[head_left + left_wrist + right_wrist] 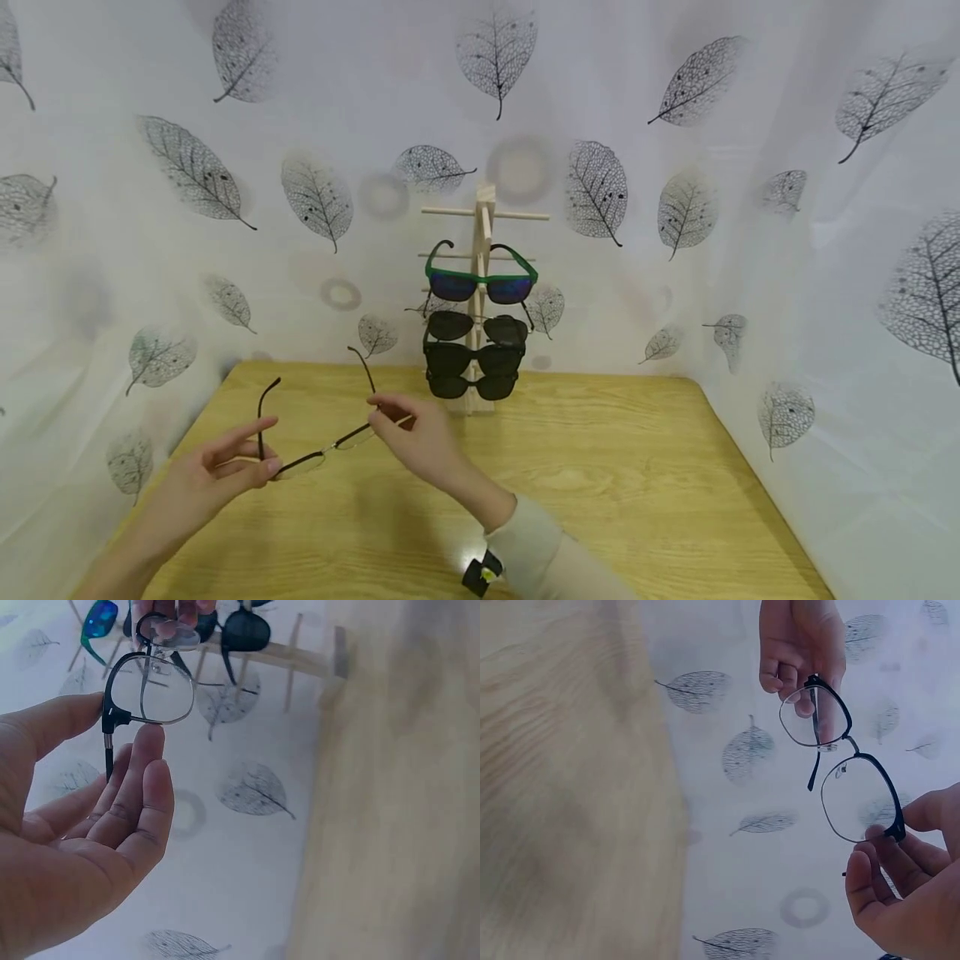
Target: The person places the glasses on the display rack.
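Observation:
A pair of clear eyeglasses (351, 435) with black brow bars and thin metal lower rims is held up over the table between both hands, temples unfolded and pointing away. My left hand (217, 475) pinches the left end near the hinge between thumb and fingers. At the opposite end, my right hand (420, 437) pinches the frame by its hinge corner. The left wrist view shows the near lens (152, 688) just above the left fingertips. In the right wrist view the other lens (861, 799) sits right beside the right fingers.
Behind the hands stands a wooden eyewear rack (483, 221) with crossbars. It bears green-framed sunglasses (482, 283) and several dark sunglasses (474, 360) below. A small black device (480, 575) is by the right sleeve. Leaf-printed white curtains (600, 325) surround the wooden table (600, 483).

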Tool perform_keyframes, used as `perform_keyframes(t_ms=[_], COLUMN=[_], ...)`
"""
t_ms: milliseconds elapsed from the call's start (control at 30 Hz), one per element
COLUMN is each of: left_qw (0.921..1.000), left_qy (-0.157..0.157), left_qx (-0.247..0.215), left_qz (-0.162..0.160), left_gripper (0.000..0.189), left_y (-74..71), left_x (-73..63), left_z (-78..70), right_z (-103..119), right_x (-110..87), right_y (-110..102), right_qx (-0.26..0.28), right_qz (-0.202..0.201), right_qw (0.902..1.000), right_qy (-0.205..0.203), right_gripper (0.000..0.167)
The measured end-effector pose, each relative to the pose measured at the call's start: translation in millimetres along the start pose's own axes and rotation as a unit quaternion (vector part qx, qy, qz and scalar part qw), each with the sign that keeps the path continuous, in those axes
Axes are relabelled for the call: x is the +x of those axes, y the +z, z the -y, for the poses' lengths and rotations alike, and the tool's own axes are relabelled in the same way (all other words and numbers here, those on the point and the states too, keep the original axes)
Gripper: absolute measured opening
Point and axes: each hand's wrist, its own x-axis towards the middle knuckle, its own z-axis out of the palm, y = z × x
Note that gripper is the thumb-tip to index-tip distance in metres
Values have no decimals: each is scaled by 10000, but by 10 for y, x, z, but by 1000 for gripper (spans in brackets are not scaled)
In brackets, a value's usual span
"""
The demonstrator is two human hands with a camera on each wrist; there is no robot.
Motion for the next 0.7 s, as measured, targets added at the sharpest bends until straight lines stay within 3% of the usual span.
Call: perform_keyframes(t_ms=[233,467,700], left_qw=[9958,9922,9859], left_qy=[840,1152,1634], left_qx=[338,440,358], left_qz=[-168,-151,-80], left_gripper=[61,61,58], left_y=[-57,-82,-87], left_x=[87,175,325], left_z=[-391,-699,-924], right_z=[207,425,569], right_x=[44,70,128], right_y=[-227,-456,-668], right_qx=[79,219,103], right_qz=[-366,-552,-744], right_qw=[9984,9956,9943], right_qy=[-427,-719,-755], right_gripper=[28,27,26])
